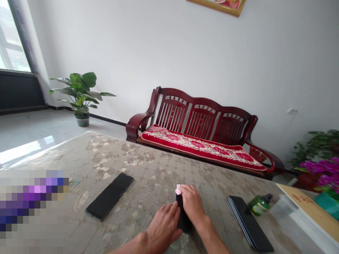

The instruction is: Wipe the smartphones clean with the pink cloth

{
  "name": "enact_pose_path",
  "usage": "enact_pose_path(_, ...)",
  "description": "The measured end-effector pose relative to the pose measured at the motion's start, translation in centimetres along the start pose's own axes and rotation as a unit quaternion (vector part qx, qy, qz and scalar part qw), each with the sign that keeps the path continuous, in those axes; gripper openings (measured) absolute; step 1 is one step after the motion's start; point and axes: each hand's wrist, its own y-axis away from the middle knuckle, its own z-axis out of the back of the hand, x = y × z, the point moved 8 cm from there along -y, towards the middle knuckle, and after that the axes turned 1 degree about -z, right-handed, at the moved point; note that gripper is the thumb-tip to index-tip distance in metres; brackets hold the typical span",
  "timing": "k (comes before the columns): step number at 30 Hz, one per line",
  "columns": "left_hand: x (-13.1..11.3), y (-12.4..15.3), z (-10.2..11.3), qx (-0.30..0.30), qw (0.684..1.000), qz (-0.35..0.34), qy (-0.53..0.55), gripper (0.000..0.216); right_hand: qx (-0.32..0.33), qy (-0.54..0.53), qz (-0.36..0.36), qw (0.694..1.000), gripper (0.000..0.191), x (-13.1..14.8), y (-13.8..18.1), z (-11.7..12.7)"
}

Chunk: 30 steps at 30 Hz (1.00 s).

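In front of me a dark phone lies on the patterned tablecloth, partly covered by my hands. My left hand grips its left side, with fingers at the edge and the thumb near the lower end. My right hand is closed on a small pink cloth, pressed against the phone's upper end. Another black phone lies flat to the left. On the right is a stack of phones, close to a green spray bottle.
The table has a floral cover. At its right are a tan box and purple flowers. Beyond stands a red wooden bench with a flowered seat cover. A potted plant stands back left. The left corner is pixelated.
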Motion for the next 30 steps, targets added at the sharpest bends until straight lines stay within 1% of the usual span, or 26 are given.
enact_pose_path(5, -0.1, 0.1, 0.5, 0.005, 1.000, -0.002, -0.011, 0.057, -0.010, 0.015, -0.037, 0.999, 0.035, -2.5, 0.1, 0.8)
enact_pose_path(7, -0.2, 0.2, 0.5, 0.005, 1.000, -0.004, -0.015, 0.058, -0.008, 0.025, -0.044, 0.999, 0.036, -2.9, 0.4, 1.0)
enact_pose_path(15, -0.1, 0.0, 0.2, -0.007, 1.000, -0.001, -0.008, 0.057, 0.026, 0.066, -0.041, 0.997, 0.035, -0.6, 3.3, 1.6)
enact_pose_path(17, -0.1, 0.0, 0.3, -0.004, 1.000, -0.002, -0.007, 0.057, 0.030, 0.060, -0.042, 0.997, 0.035, -0.5, 3.3, 1.7)
enact_pose_path(21, -0.2, 0.1, 0.6, 0.004, 1.000, -0.001, -0.008, 0.057, 0.021, 0.045, -0.049, 0.998, 0.036, -1.1, 2.0, 1.7)
enact_pose_path(24, -0.2, 0.2, 0.8, 0.003, 1.000, -0.001, -0.011, 0.057, 0.025, 0.046, -0.060, 0.997, 0.036, -1.3, 1.5, 1.7)
enact_pose_path(27, -0.2, 0.2, 0.8, 0.001, 1.000, 0.000, -0.014, 0.057, 0.041, 0.057, -0.068, 0.995, 0.035, -1.0, 2.2, 1.7)
enact_pose_path(30, -0.1, 0.1, 0.5, 0.000, 1.000, 0.002, -0.009, 0.057, 0.048, 0.063, -0.061, 0.995, 0.034, -0.5, 3.4, 1.7)
